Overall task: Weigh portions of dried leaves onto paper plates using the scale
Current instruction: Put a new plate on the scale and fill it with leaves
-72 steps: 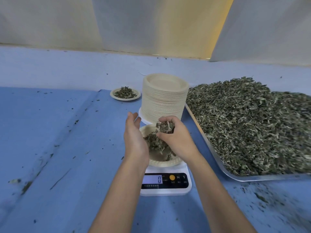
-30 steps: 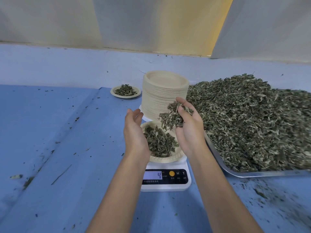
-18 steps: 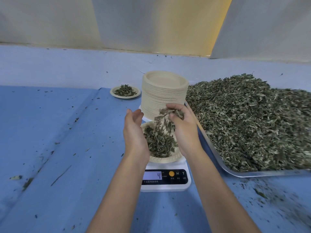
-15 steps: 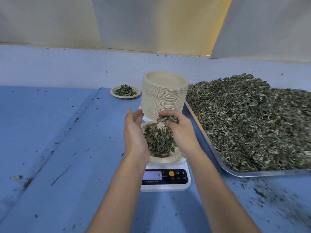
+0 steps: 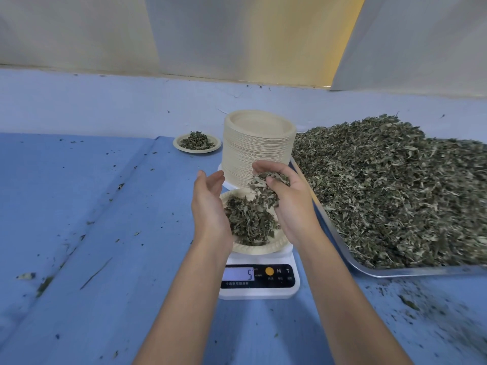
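Dried green leaves [image 5: 267, 180], crumbled and light, sit bunched in my right hand [image 5: 292, 209], fingers curled round the clump and thumb pinning it from the near side. The clump hangs just above the far right part of the round beige paper plate [image 5: 259, 249], and a few flakes trail down toward the loose leaf pile [image 5: 247, 222] already on it. My left hand [image 5: 210, 206] holds nothing. Its fingers are relaxed and its palm faces inward, like a wall beside the plate's left rim; whether it touches I cannot tell.

The plate rests on the white digital kitchen scale [image 5: 259, 292], whose grey display [image 5: 239, 274] reads 5. I judge this to be the topping-up step. Next I should ease my fingers so flakes sift down a few at a time, watch the display, and keep both hands off the plate so the reading is true.

Behind the scale stands a tall stack of empty beige plates [image 5: 257, 148]. To the right a silver metal tray [image 5: 369, 270] carries the big leaf heap [image 5: 395, 191]. Far left, a filled small plate [image 5: 197, 151] sits on the blue table cover [image 5: 105, 206].
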The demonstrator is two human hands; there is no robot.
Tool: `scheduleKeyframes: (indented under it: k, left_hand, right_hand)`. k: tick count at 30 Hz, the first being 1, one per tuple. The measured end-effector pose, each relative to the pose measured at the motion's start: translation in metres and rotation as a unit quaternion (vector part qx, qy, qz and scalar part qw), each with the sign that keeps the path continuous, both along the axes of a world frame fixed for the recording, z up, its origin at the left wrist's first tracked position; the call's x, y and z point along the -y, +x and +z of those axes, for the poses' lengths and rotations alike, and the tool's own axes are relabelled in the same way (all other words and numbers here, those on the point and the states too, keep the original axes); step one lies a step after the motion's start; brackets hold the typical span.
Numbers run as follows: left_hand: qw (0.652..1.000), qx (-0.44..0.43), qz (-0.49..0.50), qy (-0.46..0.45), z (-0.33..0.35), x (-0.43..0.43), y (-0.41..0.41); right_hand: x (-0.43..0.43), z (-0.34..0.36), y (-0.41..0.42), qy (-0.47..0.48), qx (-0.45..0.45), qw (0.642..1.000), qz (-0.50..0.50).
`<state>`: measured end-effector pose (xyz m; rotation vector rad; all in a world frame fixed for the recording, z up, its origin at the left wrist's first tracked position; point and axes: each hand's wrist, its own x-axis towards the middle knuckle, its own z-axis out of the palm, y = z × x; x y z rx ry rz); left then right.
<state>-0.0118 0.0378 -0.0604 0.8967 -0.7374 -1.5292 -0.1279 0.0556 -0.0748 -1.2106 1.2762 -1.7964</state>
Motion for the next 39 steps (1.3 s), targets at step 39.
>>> scheduleKeyframes:
  k: [39]
  left_hand:
    - [0.999,-0.019,-0.027,-0.017,0.004,-0.007,-0.001]
  right_hand:
    - [-0.001,0.009,0.012,-0.091,0.123,0.987,0.043]
